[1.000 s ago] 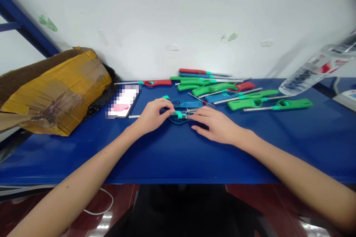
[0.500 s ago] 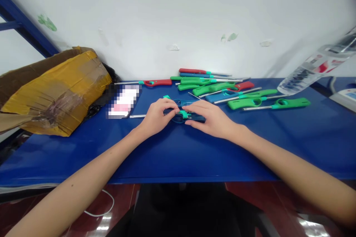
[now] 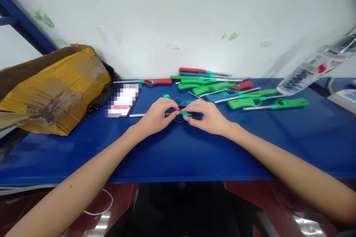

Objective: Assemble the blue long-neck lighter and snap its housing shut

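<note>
A blue gas lighter (image 3: 179, 119) lies opened on the blue table, its metal tube (image 3: 135, 115) pointing left. My left hand (image 3: 159, 114) is closed over its neck, thumb and forefinger pinched beside the green trigger (image 3: 185, 114). From the other side, my right hand (image 3: 211, 116) pinches that trigger between thumb and forefinger. Dark inner parts show under the right fingers, though the fingers cover much of them. Just behind my hands lies a blue half shell (image 3: 183, 102), with a small green piece (image 3: 166, 96) to its left.
Several assembled lighters (image 3: 244, 102) in green, red and blue lie behind and to the right. A red lighter (image 3: 158, 81) rests near the wall. At left are a phone (image 3: 124, 100) and a taped cardboard box (image 3: 61, 92). A plastic bottle (image 3: 308, 70) stands at right.
My right thumb and forefinger have closed onto the green trigger; before, they were spread around it. My left hand has barely moved.
</note>
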A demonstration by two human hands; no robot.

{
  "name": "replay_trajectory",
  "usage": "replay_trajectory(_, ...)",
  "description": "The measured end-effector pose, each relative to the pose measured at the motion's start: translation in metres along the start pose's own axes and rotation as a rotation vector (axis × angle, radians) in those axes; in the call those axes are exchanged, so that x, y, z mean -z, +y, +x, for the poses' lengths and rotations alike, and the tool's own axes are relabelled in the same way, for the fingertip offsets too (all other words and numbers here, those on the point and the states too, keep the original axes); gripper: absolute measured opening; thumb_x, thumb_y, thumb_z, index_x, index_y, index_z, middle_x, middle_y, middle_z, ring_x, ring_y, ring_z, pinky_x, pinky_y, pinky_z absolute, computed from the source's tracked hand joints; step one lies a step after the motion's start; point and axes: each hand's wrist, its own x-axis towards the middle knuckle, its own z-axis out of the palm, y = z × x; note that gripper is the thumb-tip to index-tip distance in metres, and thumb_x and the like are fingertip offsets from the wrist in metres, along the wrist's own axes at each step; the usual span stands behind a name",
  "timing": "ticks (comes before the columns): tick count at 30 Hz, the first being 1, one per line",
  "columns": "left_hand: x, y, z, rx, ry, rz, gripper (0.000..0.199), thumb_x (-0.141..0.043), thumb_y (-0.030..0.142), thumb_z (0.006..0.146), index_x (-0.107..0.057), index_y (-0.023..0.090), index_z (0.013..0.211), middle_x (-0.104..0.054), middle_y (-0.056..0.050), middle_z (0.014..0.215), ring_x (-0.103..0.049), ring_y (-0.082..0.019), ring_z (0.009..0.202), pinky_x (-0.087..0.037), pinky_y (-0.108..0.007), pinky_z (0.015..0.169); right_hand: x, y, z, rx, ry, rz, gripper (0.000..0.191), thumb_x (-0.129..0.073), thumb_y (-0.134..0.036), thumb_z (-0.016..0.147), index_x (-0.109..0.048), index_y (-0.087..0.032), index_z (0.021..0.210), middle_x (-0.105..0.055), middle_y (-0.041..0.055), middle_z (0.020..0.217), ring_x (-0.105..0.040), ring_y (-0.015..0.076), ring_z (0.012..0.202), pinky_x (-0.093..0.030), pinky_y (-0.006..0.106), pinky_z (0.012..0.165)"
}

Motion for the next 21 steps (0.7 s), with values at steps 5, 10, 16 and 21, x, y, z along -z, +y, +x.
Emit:
replay_trajectory(5, 0.017, -0.011, -0.006, -0.019, -0.159, 0.135, 0.050, -0.076, 0.052, 0.078, -0.069, 0.016, 0.112, -0.063, -0.015, 0.122, -0.053, -0.032, 0.120, -0.044, -0.049, 0.104, -0.002, 0.002, 0.000, 0.003, -0.023, -0.063, 0.018, -0.065, -0.025, 0.090, -0.075, -0.021, 0.104, -0.076, 0.0073, 0.100, -0.067, 0.0235, 0.095, -0.053, 0.042, 0.089)
replay_trajectory(10, 0.019, -0.011, -0.008, -0.043, -0.214, 0.135, 0.033, -0.072, 0.043, 0.084, -0.073, 0.018, 0.107, -0.063, -0.013, 0.121, -0.052, -0.030, 0.121, -0.044, -0.048, 0.105, -0.004, 0.002, 0.000, 0.011, -0.051, -0.073, 0.019, -0.062, -0.024, 0.092, -0.074, -0.022, 0.106, -0.076, 0.0065, 0.102, -0.067, 0.0237, 0.097, -0.053, 0.042, 0.090)
replay_trajectory(16, 0.015, -0.009, -0.007, -0.047, -0.214, 0.101, 0.028, -0.067, 0.040, 0.088, -0.072, 0.019, 0.106, -0.063, -0.012, 0.119, -0.053, -0.029, 0.118, -0.046, -0.045, 0.102, -0.006, 0.002, 0.000, 0.006, -0.071, -0.064, 0.019, -0.062, -0.023, 0.092, -0.075, -0.022, 0.106, -0.076, 0.0056, 0.103, -0.067, 0.0232, 0.100, -0.053, 0.042, 0.092)
replay_trajectory(21, 0.015, -0.008, -0.008, -0.039, -0.217, 0.089, 0.029, -0.067, 0.041, 0.089, -0.072, 0.018, 0.106, -0.063, -0.012, 0.119, -0.054, -0.028, 0.117, -0.046, -0.045, 0.102, -0.007, 0.003, -0.002, -0.019, -0.083, -0.087, 0.018, -0.063, -0.024, 0.091, -0.076, -0.024, 0.105, -0.077, 0.0045, 0.101, -0.065, 0.0242, 0.106, -0.054, 0.042, 0.092)
